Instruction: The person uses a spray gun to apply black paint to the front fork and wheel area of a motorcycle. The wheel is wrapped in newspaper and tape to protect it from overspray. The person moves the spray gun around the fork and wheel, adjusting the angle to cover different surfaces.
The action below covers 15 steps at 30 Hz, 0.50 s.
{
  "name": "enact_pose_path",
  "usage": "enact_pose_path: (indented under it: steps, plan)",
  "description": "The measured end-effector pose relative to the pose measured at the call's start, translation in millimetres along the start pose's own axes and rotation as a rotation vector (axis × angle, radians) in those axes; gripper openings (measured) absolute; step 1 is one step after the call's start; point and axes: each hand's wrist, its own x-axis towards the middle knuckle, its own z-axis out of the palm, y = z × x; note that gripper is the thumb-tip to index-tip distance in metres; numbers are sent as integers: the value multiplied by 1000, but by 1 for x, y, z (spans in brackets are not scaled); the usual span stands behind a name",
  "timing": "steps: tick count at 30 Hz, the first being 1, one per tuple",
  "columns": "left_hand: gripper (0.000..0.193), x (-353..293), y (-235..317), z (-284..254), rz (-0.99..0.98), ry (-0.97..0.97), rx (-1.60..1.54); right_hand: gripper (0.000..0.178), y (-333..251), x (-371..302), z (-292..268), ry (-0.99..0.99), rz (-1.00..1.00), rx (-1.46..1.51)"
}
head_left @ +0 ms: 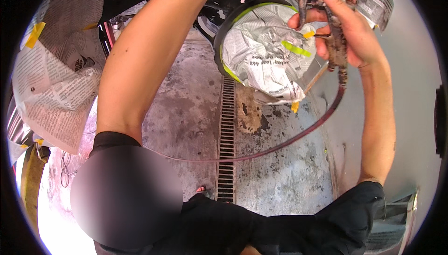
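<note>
From far away, I see my right hand (357, 33) wrapped around a spray gun (337, 52), grimy brown and pale, up high at the right. My left hand is past the top edge; I cannot tell its grip. A reddish hose (304, 135) curves down from the gun. Farther off are a paper-covered wheel (261, 54) and a patchy gray floor (182, 96) with a long drain (227, 134)

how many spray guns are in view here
1: the spray gun held in the right hand at the upper right, with a reddish hose running from its handle. The left hand is out of frame, so another there could be hidden.
</note>
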Motion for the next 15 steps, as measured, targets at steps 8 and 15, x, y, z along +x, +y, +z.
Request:
enact_pose_path:
  steps: [8,15]
  plan:
    - [77,62,-23,-20,-8,-74,61,56,-56,70,-35,-94,143,-297]
    - [78,102,-59,-44,-65,-84,-66,53,-73,140,-58,36,158,-556]
